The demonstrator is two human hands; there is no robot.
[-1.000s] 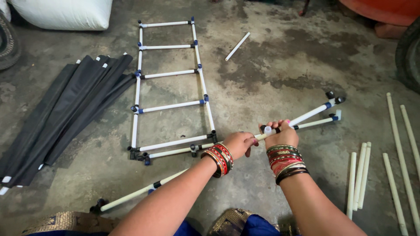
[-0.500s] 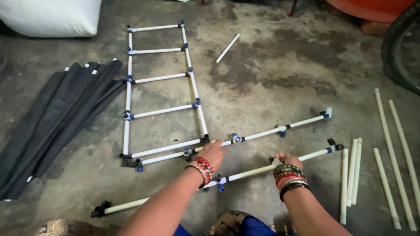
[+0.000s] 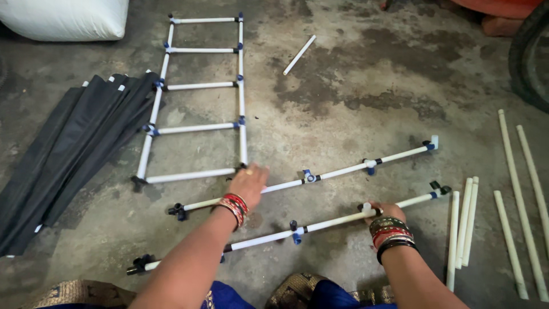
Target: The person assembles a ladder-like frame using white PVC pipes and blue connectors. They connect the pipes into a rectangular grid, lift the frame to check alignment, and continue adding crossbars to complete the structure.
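Observation:
Two long white pipe rails with blue and black connectors lie side by side on the concrete floor. My left hand [image 3: 247, 182] rests palm down on the far rail [image 3: 337, 170], near its left part. My right hand [image 3: 384, 212] grips the near rail [image 3: 320, 225] at a white connector. Red, green and black bangles circle both wrists. Behind the rails lies a ladder-like white pipe frame [image 3: 197, 86] with several rungs.
Folded black fabric [image 3: 68, 149] lies at the left, a white sack [image 3: 68, 17] at the top left. A short loose pipe [image 3: 299, 55] lies further back. Several white pipes [image 3: 514, 189] lie at the right, and a dark tyre [image 3: 529, 51] stands at the right edge.
The rails, held together and lifted a second ago, now lie apart on the floor. My left hand has moved to the far rail; my right hand stays on the near one.

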